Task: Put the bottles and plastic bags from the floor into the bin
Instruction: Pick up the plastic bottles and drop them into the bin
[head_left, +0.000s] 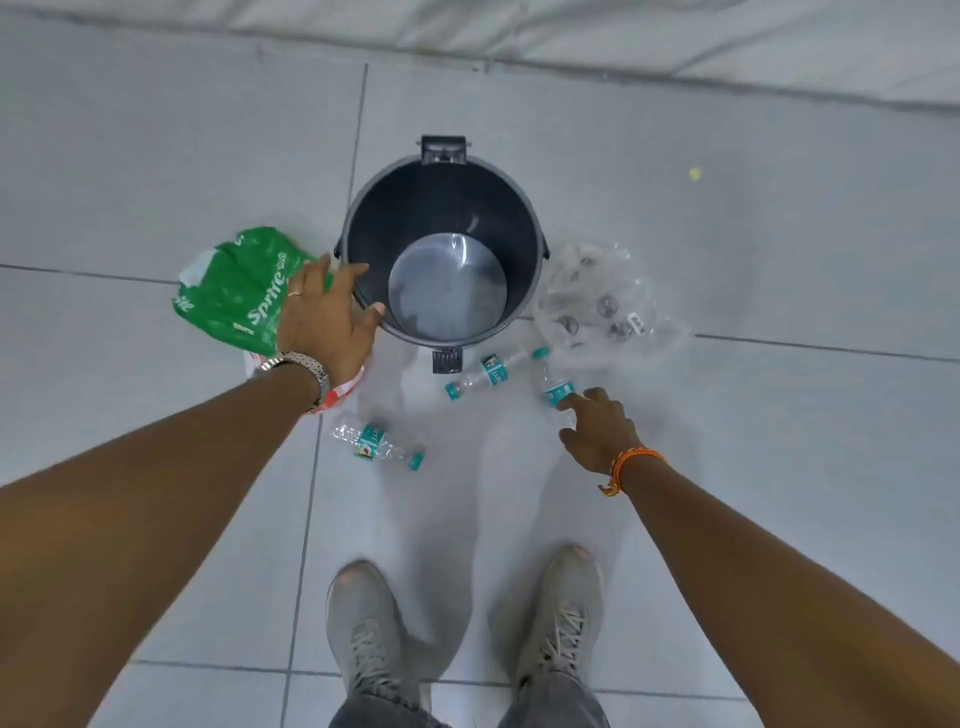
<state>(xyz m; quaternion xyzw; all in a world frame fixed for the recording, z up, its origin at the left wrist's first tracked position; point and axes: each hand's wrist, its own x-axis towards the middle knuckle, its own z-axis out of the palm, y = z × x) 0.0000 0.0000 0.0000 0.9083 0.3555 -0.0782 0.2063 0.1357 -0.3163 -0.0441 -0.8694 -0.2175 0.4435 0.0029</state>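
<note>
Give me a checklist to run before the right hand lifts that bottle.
1. Bin open and empty: ok.
2. Right hand touching the nearest bottle: ok.
3. Fingers closed around that bottle: not ok, only a fingertip reaches it.
4. Left hand free: ok, open beside the bin rim, over the green bag.
5. Bottle capped: cannot tell.

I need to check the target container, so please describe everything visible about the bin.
The bin is a round, dark grey plastic pail standing upright on the tiled floor, open, with no lid on it. A hinge bracket sits at its far rim and a pedal at its near base. Inside it looks empty. The left hand hovers over or touches its near-left rim.
</note>
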